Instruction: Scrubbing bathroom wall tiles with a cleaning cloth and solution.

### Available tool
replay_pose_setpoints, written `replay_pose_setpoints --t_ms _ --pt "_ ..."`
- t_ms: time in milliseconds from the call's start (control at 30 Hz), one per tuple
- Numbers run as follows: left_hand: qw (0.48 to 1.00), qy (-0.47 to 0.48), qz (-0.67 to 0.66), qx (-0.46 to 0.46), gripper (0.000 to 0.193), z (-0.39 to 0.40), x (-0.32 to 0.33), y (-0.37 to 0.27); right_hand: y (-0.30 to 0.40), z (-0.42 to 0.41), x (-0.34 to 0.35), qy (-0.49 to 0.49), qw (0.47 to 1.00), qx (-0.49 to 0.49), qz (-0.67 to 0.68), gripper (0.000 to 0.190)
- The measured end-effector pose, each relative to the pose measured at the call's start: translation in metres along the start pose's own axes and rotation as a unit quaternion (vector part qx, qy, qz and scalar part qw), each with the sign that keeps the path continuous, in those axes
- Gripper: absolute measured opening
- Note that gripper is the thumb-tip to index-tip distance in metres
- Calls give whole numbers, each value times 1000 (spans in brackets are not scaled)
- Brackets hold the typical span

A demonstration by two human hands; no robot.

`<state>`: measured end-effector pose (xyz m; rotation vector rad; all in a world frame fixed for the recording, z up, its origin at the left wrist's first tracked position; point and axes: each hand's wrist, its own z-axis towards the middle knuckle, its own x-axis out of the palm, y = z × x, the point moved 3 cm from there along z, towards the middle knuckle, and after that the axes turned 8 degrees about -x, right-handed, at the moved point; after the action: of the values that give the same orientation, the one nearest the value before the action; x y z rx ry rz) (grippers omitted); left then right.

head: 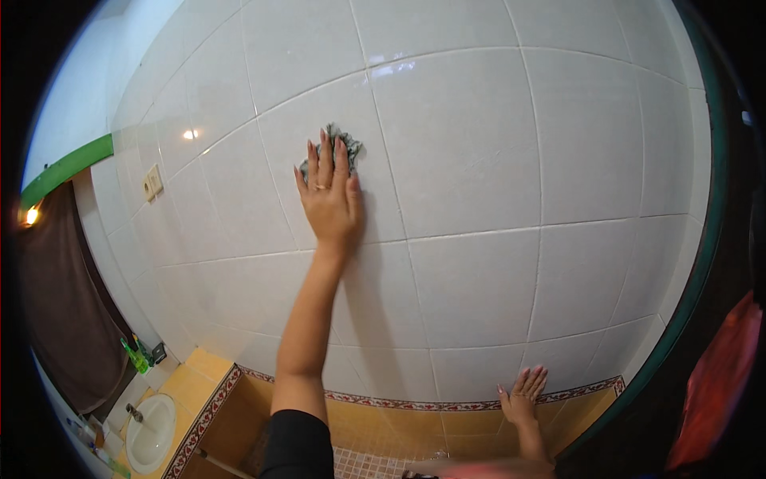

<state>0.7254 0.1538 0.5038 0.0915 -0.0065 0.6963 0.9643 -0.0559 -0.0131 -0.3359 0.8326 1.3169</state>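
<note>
My left hand (328,200) is raised high against a wall of white tiles (461,143), with its arm stretched up out of a dark sleeve. Under its fingers a crumpled grey-green patterned cloth (353,148) is pressed to one tile. The palm side and part of the cloth are hidden. Lower down on the right, my right hand (524,394) rests spread on the tiles, just over a red-patterned border strip (419,405). No object shows in it.
At lower left a white washbasin (152,440) with a tap (134,412) is set in a yellow-tiled counter (194,374). Green bottles (136,356) stand behind it. A wall socket (153,182) is at left, above a brown curtain's (72,299) level. Red fabric (715,383) hangs at right.
</note>
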Motion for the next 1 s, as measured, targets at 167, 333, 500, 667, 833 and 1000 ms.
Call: replay_pose_setpoints --t_ms 167,333,500,667,833,1000 --pt "982 120 -87 118 62 -77 26 -114 43 18 -20 -40 988 146 39 86" --pt "940 227 -213 139 68 -111 20 -139 122 105 -103 -320 918 34 232 74" --pt "899 17 -431 78 50 -106 -15 -71 183 235 -204 -409 863 -161 249 75" --pt "934 15 -356 -23 50 -156 -21 -29 227 301 -223 -273 934 -225 -42 72" --pt "944 85 -311 -64 50 -239 -39 2 109 340 -296 -365 901 -227 -51 68" --pt "949 133 -254 -128 52 -311 -27 2 36 353 -354 -581 812 50 -7 63"
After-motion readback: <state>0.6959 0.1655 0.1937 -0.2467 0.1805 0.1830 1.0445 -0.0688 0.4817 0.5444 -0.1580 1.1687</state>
